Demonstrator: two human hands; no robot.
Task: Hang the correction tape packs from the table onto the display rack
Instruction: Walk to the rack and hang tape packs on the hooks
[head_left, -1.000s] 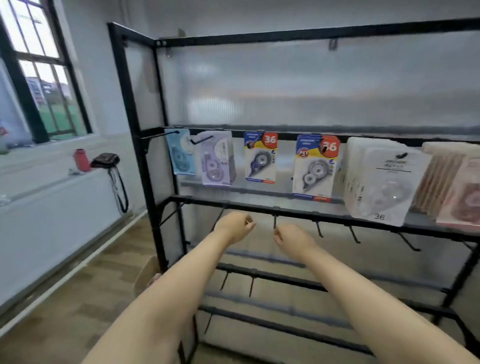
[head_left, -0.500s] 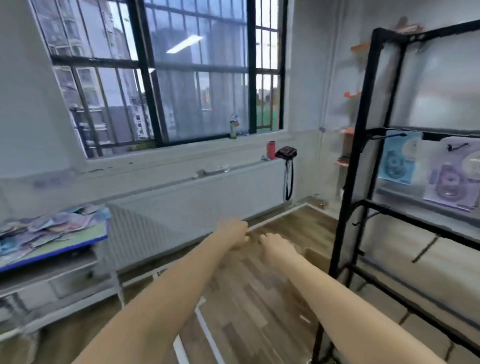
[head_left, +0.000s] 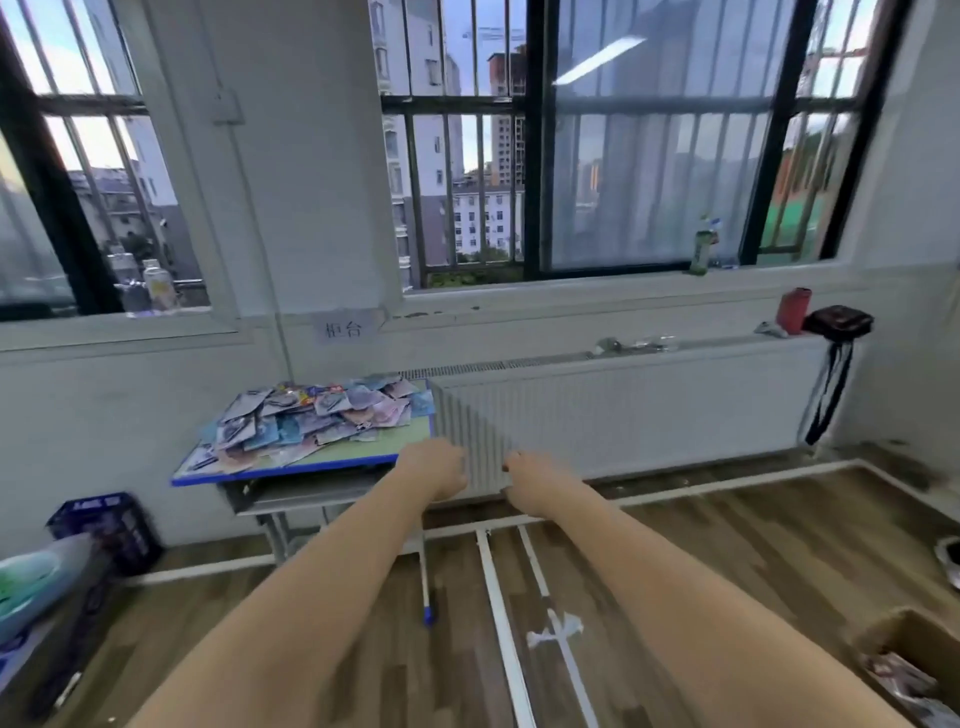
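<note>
View toward the window wall. The correction tape packs (head_left: 317, 418) lie in a loose, overlapping heap on the tabletop (head_left: 291, 470), ahead and to my left. My left hand (head_left: 434, 467) and right hand (head_left: 530, 475) are held out side by side, holding nothing; the fingers appear loosely curled, though motion blur obscures them. I judge each pack light, flat and slippery; pinch near the top card edge, beside the hang hole.

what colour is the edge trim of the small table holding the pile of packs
Blue; the small green-topped table has a blue edge trim, clearest in the head view.
</note>
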